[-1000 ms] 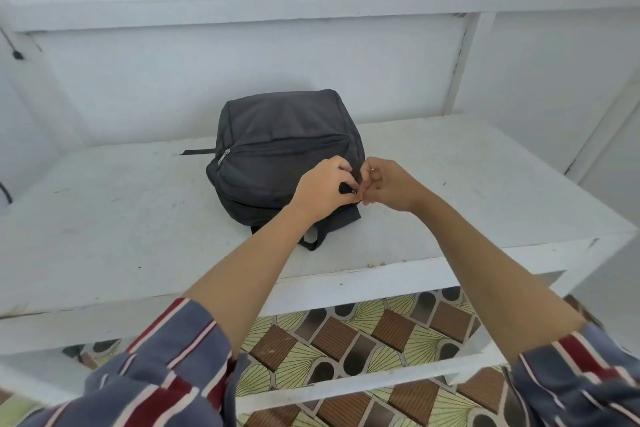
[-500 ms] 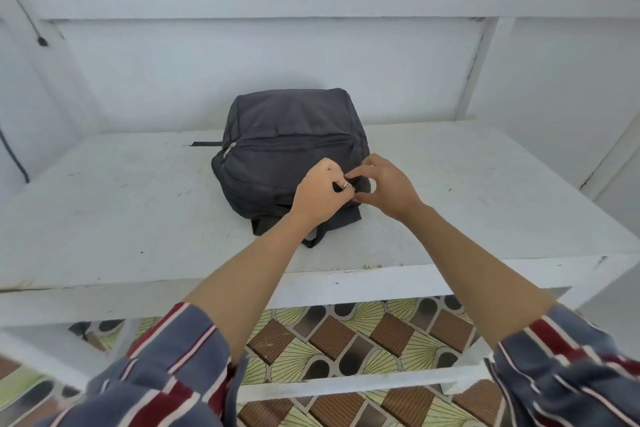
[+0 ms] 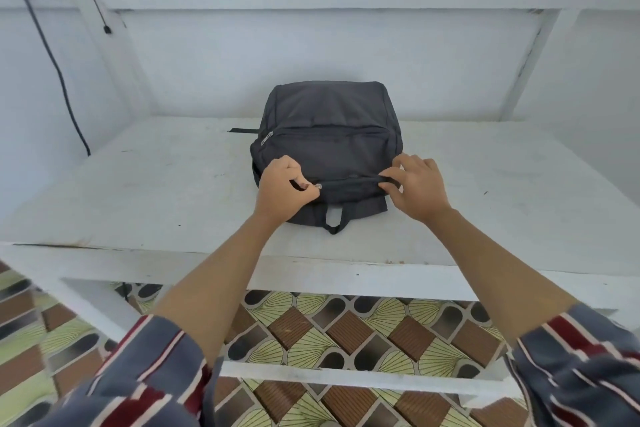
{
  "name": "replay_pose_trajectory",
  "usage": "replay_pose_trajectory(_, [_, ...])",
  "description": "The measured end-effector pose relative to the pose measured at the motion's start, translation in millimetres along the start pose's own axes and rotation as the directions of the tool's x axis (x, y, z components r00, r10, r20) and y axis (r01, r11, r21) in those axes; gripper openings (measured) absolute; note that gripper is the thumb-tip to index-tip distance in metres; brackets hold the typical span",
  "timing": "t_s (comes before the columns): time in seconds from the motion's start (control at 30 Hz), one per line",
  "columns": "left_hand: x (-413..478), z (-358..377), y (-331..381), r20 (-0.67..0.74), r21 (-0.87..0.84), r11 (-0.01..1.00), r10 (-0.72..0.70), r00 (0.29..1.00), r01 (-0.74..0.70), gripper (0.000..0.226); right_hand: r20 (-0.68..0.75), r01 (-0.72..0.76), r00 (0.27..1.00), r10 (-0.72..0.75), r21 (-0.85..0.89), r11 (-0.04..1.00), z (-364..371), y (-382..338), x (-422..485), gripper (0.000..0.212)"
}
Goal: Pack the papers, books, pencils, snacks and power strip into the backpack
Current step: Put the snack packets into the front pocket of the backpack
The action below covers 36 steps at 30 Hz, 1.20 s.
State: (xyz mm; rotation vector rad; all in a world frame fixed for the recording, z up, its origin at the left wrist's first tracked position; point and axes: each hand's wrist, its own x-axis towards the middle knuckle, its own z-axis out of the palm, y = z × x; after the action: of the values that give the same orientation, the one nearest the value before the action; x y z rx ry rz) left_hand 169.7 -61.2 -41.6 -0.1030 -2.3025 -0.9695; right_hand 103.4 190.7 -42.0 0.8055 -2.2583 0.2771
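Here the dark grey backpack [image 3: 325, 142] lies flat on the white table [image 3: 156, 191], the left hand [image 3: 282, 189] pinching its silver zipper pull [image 3: 317, 186] with curled fingers, the right hand [image 3: 415, 187] pinching the fabric at the zip's other end.

head view, looking forward and down, close

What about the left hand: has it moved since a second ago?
Yes. The left hand slid left along the backpack, from its right corner to its left corner.
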Motion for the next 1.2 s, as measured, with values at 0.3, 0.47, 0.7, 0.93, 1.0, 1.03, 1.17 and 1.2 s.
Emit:
replay_pose_trajectory(0.3, [-7.8,-5.5,-3.6,0.029,0.026,0.984,0.177,0.984,-0.178,0.024,0.199,0.231,0.941,-0.275,0.215,0.949,17.4,-72.3,30.6,0.015])
replay_pose_trajectory(0.47, [-8.3,-32.2,-36.0,0.038,0.029,0.996,0.08,0.996,-0.081,0.017,0.15,0.166,0.969,-0.197,0.198,0.966,15.8,-75.1,25.6,0.027])
replay_pose_trajectory(0.7, [8.6,-62.4,-71.8,-0.044,0.129,0.972,-0.191,0.981,0.195,0.014,0.083,0.11,0.989,-0.121,0.126,0.986,13.5,-88.1,21.7,0.03])
replay_pose_trajectory(0.93, [37.0,-66.5,-86.1,-0.097,0.28,0.908,-0.298,0.95,0.313,0.014,0.079,0.077,0.993,-0.083,0.085,0.993,12.0,-92.2,28.6,0.03])
replay_pose_trajectory(1.0, [41.0,-64.2,-91.9,-0.105,0.303,0.888,-0.33,0.938,0.346,0.015,0.081,0.087,0.992,-0.093,0.08,0.993,13.1,-93.6,32.6,0.03])
replay_pose_trajectory(1.03, [43.3,-62.7,-94.3,-0.11,0.311,0.88,-0.341,0.934,0.358,0.016,0.086,0.095,0.991,-0.102,0.085,0.992,13.8,-93.7,35.3,0.03])
replay_pose_trajectory(1.17, [56.6,-54.8,-103.0,-0.133,0.329,0.861,-0.364,0.922,0.387,0.018,0.147,0.145,0.975,-0.164,0.134,0.98,17.7,-90.7,48.5,0.025])
replay_pose_trajectory(1.2, [60.1,-52.2,-105.0,-0.134,0.338,0.855,-0.37,0.919,0.394,0.018,0.172,0.159,0.968,-0.183,0.147,0.976,18.7,-88.7,51.4,0.025])
